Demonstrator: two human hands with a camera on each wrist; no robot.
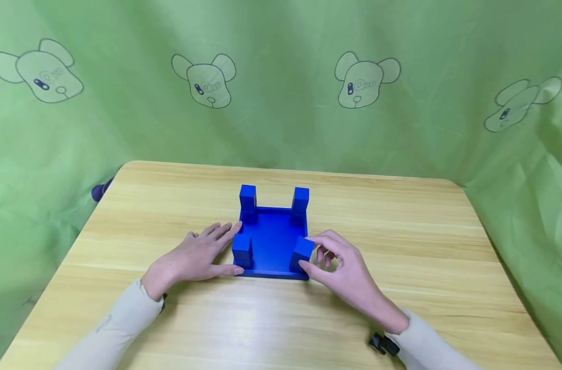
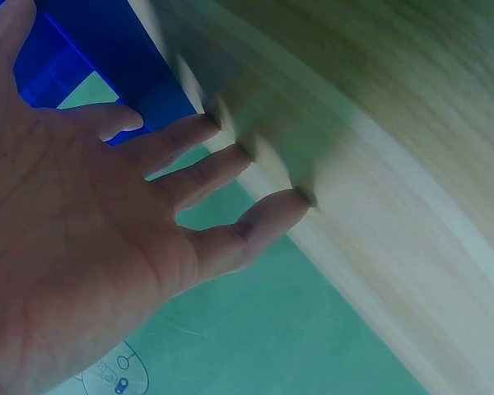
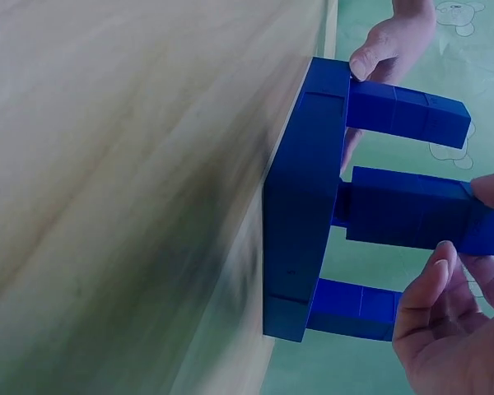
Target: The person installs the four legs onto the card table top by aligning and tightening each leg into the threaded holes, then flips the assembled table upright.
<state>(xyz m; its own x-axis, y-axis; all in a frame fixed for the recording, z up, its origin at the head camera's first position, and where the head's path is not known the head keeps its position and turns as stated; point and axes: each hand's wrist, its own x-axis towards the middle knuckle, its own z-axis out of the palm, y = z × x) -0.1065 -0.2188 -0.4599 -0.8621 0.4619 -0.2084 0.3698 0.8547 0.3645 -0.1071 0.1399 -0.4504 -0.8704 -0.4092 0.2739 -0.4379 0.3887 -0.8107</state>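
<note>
A shallow blue square tray-like base (image 1: 270,239) with a raised rim lies on the table, blue posts at its corners. My right hand (image 1: 345,263) pinches the near right post (image 1: 303,249) between thumb and fingers; this post leans slightly outward. In the right wrist view the pinched post (image 3: 412,207) has a narrower piece between it and the base (image 3: 300,206). My left hand (image 1: 195,255) lies palm down, fingers spread, with the thumb at the front left corner and the index finger at the left side. Beside it stands the near left post (image 1: 242,251).
Two more posts, the far left one (image 1: 248,199) and the far right one (image 1: 301,200), rise from the back corners. The light wood table (image 1: 401,221) carries everything. A green curtain (image 1: 281,123) with printed animal heads hangs behind; a dark object (image 1: 99,191) sits past the table's left edge.
</note>
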